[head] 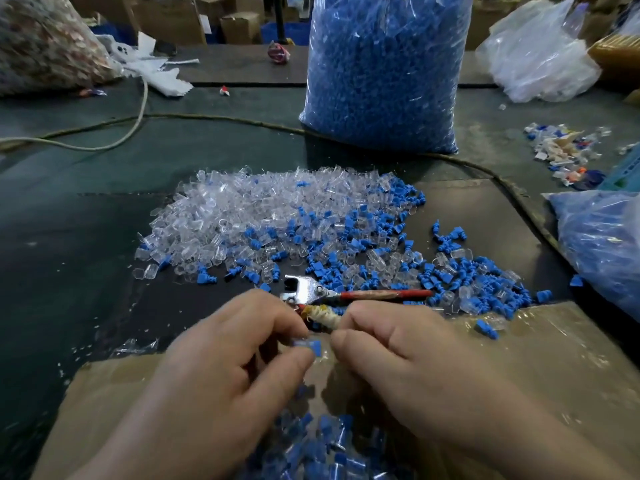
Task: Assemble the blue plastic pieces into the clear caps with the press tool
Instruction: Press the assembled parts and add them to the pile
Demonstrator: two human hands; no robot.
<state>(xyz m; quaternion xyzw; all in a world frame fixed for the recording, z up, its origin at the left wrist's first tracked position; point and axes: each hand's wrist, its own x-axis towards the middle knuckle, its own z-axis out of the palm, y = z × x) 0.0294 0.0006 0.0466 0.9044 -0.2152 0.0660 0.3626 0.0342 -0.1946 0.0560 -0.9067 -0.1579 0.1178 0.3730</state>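
Over the near edge of the cardboard [554, 358], we see a blue piece [309, 348] pinched btwn thumb & forefinger of the left hand [221, 355]. The right hand [398, 355] is curled just beside it, at the taped handle of the press tool [311, 292]; we can't tell if it grips. Beyond lies a pile of clear caps [242, 216] w/ loose blue bits mixed in, then a tall bag [381, 71] of blue parts.

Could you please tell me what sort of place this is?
Most likely a small factory or packing workshop doing hand assembly: a tall bag of blue plastic pieces stands on the worktable, a heap of clear caps lies before it, and cardboard boxes are stacked behind.
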